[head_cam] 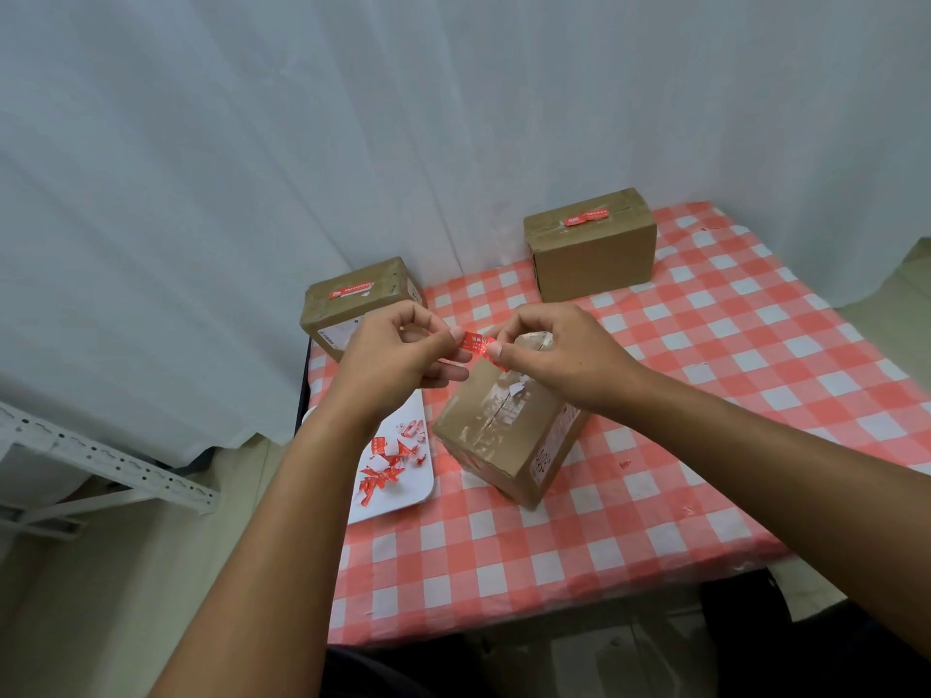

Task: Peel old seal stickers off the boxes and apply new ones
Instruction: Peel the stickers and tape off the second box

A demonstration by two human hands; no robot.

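Note:
A brown cardboard box (504, 435) lies in the middle of the table, its taped top showing white sticker residue. Just above its far end I hold a small red seal sticker (476, 343) between both hands. My left hand (403, 355) pinches the sticker's left end and my right hand (554, 355) pinches its right end. Two more boxes each carry a red seal sticker on top: one at the far left (352, 304), one at the far right (592, 249).
A white tray (403, 496) left of the middle box holds several torn red and white sticker scraps. The table has a red and white checked cloth (705, 395). A white curtain hangs behind. A white metal frame (101, 466) stands at the left.

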